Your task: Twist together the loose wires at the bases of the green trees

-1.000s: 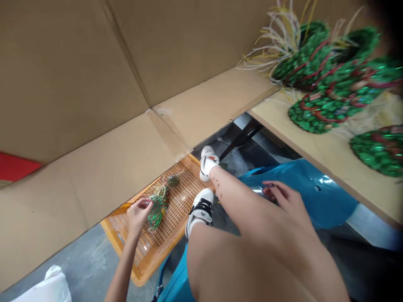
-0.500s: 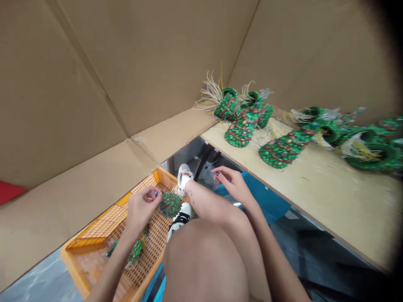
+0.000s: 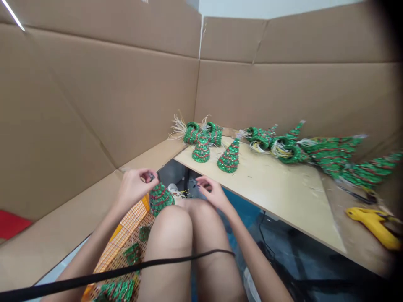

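Sequined cone at 12 o'clock, hands apart
Your left hand pinches something too small to tell beside it; your right hand is open. Many cones already sit on the desk at 1 o'clock; more cones remain in the orange crate at 7 o'clock.

A green sequined cone tree, banded in red, stands upright by an orange mesh crate.
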Demonstrator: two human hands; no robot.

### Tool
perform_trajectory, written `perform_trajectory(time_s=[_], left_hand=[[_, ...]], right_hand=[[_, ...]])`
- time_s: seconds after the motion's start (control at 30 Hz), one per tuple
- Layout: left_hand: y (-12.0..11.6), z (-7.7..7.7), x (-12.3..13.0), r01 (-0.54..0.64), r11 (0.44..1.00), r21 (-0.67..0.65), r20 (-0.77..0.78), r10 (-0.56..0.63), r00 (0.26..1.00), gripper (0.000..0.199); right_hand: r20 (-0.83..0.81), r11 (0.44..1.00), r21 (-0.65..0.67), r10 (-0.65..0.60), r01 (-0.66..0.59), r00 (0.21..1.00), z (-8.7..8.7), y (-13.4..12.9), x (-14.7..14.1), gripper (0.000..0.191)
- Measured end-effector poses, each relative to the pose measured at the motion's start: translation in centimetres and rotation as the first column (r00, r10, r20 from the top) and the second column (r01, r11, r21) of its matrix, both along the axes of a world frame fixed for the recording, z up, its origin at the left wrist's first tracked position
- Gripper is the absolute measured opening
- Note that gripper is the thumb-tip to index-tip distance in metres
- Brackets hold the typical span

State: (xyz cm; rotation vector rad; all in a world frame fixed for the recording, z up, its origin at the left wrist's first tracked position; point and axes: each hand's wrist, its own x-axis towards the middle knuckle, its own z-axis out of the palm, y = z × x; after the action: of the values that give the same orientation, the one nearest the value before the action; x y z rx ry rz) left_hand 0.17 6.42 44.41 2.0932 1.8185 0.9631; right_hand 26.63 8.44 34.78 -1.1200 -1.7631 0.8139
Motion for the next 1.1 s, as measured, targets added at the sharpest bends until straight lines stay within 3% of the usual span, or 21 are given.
perform_trajectory(time_s=[0.1, 0.2, 0.3, 0.4, 0.53, 0.67, 0.73, 0.83, 0.93, 1.03, 1.1], left_hand=[[0.9, 4.5, 2.0, 0.099, 0.987, 0.126, 0.003, -0.101, 0.995, 0.017], [1.3, 9.0, 4.8, 0.253, 0.942, 0.219, -0.071, -0.243, 0.967, 0.016], [1.6, 12.1, 7.4, 0.352, 0.890, 0.288, -0.110, -0.335, 0.936, 0.015], [2.1, 13.5, 9.7, 0.468, 0.830, 0.304, -0.093, -0.463, 0.882, 0.016], [3.3, 13.2, 12.9, 0.639, 0.722, 0.266, -0.024, -0.657, 0.753, 0.016], [4.9, 12.4, 17.3, 0.787, 0.571, 0.235, 0.022, -0.812, 0.583, 0.014], [5.6, 12.2, 20.1, 0.826, 0.506, 0.249, 0.046, -0.858, 0.512, 0.015], [6.5, 11.6, 24.5, 0.873, 0.414, 0.260, 0.017, -0.905, 0.424, 0.016], [7.5, 10.0, 28.3, 0.885, 0.400, 0.237, -0.031, -0.908, 0.419, 0.016], [8.7, 7.7, 30.7, 0.866, 0.444, 0.228, -0.023, -0.887, 0.461, 0.017], [9.5, 6.0, 31.6, 0.849, 0.481, 0.218, -0.005, -0.870, 0.494, 0.019]], right_hand=[[0.125, 0.985, 0.132, 0.098, -0.114, 0.987, 1.5, 0.2, -1.3, 0.073], [0.173, 0.969, 0.162, 0.160, -0.189, 0.972, 2.4, 0.6, -1.8, 0.108], [0.108, 0.980, 0.140, 0.129, -0.144, 0.986, 1.9, 0.8, -1.3, 0.118], [0.051, 0.986, 0.163, 0.011, -0.019, 0.999, 0.5, 0.7, 0.2, 0.112], [-0.024, 0.948, 0.218, -0.232, 0.231, 0.973, -1.3, -0.4, 4.1, 0.078], [0.054, 0.866, 0.278, -0.445, 0.415, 0.894, -1.9, -2.3, 10.3, 0.068], [0.163, 0.783, 0.358, -0.590, 0.509, 0.791, -1.5, -3.2, 13.8, 0.062], [0.428, 0.713, 0.365, -0.700, 0.599, 0.572, -0.7, -4.1, 18.6, 0.051], [0.503, 0.658, 0.364, -0.735, 0.660, 0.455, -0.1, -4.7, 22.0, 0.042], [0.534, 0.610, 0.400, -0.762, 0.684, 0.367, 0.0, -5.3, 23.7, 0.030], [0.568, 0.610, 0.416, -0.754, 0.674, 0.332, -0.4, -5.7, 24.1, 0.022]])
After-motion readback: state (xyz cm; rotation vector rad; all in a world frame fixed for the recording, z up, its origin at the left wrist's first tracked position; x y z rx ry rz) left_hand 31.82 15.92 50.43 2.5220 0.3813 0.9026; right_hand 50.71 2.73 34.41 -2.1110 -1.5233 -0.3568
